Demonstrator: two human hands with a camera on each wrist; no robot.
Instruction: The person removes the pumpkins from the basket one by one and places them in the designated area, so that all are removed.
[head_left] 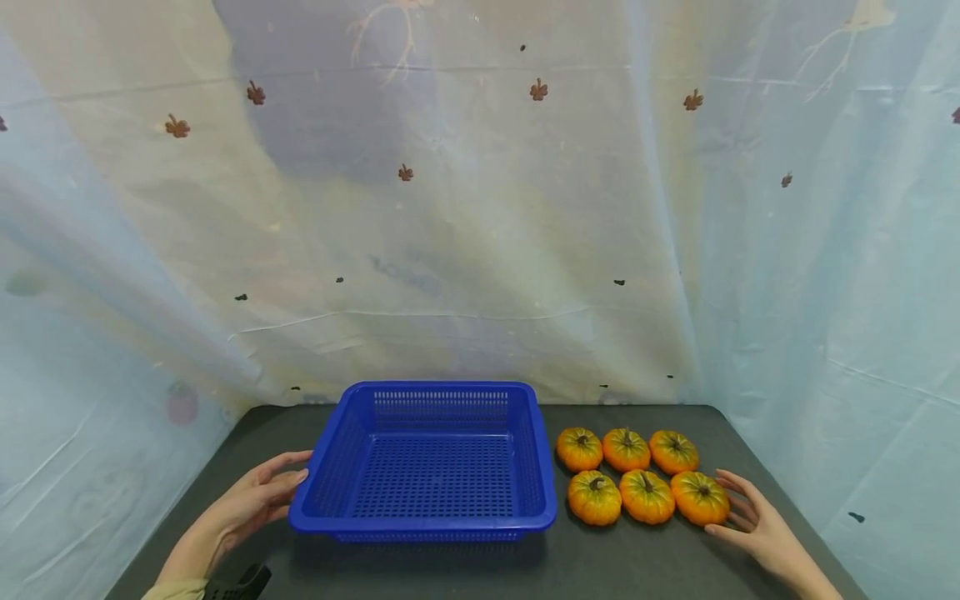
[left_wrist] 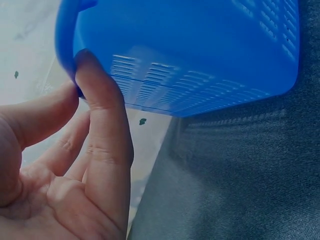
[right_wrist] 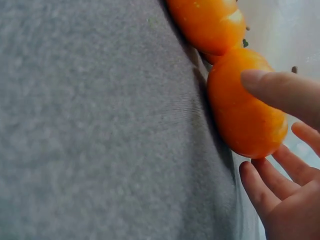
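Note:
A blue plastic basket [head_left: 435, 527] with perforated walls and a grid bottom stands on the dark table, with nothing in it. At its left rim, my left hand [head_left: 251, 502] pinches the edge between thumb and index finger, as the left wrist view shows close up. Small orange pumpkins lie to the right of the basket in two rows of three. My right hand [head_left: 757, 527] is beside the front-right pumpkin [head_left: 700, 498], its fingers loosely spread around the outer side. In the right wrist view the thumb overlaps that pumpkin [right_wrist: 245, 115]; firm contact cannot be made out.
The dark cloth-covered table [head_left: 630, 567] reaches back to a pale patterned curtain [head_left: 480, 250] that hangs behind and on both sides. A back-row pumpkin [head_left: 579, 450] sits close to the basket's right wall. A black band [head_left: 243, 583] is on the left wrist.

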